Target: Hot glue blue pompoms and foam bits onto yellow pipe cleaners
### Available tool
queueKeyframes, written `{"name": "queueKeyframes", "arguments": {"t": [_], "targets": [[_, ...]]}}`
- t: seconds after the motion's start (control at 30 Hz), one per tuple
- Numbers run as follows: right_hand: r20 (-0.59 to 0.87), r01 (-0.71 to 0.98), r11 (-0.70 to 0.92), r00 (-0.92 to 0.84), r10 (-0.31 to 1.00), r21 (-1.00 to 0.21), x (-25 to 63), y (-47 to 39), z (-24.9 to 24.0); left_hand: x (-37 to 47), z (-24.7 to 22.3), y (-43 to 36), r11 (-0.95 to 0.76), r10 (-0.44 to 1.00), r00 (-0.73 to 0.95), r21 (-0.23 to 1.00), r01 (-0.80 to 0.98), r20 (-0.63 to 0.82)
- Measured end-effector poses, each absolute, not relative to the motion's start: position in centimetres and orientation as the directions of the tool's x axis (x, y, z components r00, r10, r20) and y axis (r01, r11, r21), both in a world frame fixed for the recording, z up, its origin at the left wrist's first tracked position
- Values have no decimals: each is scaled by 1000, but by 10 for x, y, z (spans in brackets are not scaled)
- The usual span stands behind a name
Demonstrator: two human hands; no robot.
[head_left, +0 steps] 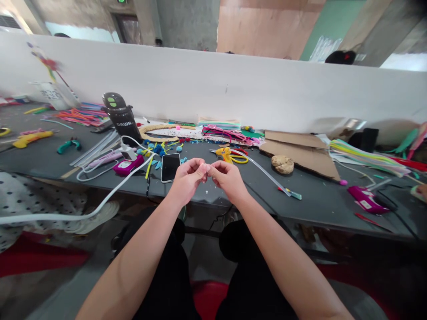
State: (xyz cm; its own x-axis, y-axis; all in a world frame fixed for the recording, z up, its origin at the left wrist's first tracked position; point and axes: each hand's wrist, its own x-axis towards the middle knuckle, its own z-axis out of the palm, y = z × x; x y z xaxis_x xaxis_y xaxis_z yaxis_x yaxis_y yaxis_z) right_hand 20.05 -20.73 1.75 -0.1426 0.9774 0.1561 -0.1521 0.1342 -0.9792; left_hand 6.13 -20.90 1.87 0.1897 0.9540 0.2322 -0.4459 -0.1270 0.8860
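Observation:
My left hand [188,178] and my right hand [228,178] meet fingertip to fingertip above the front edge of the dark grey table [213,195]. Both are closed in a pinch, thumbs against fingers; whatever they hold is too small or too hidden to make out. Left of my left hand lies a smartphone [171,167] with a dark screen. Just behind my right hand is a yellow glue gun [224,154], a long translucent glue stick [267,171] running from it. Yellow-handled scissors [240,157] lie beside it.
A black bottle [122,119] stands at the left behind a magenta power strip [128,165]; a white cable [110,195] crosses the left side. Cardboard [300,155], a tan lump [282,164] and another magenta strip [366,200] lie right. A white partition [213,84] closes the back.

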Motion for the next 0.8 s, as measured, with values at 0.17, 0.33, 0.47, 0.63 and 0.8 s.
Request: {"name": "queueKeyframes", "arguments": {"t": [0.17,0.33,0.47,0.63,0.8], "targets": [[35,-175,-4,-223,974,-985,205,-205,17,60,16,-206,-88,941,244,865,-494,235],[23,-221,-36,-258,966,-975,207,-207,21,62,19,-208,-57,932,269,829,-556,245],[58,-302,-32,-284,957,-953,211,-210,27,61,23,-211,-51,924,280,810,-584,261],[175,-329,95,-223,959,-939,219,-209,31,58,25,-213,-39,929,278,810,-585,246],[269,-251,211,-228,936,-945,222,-208,30,57,25,-213,-27,935,271,806,-591,229]]}}
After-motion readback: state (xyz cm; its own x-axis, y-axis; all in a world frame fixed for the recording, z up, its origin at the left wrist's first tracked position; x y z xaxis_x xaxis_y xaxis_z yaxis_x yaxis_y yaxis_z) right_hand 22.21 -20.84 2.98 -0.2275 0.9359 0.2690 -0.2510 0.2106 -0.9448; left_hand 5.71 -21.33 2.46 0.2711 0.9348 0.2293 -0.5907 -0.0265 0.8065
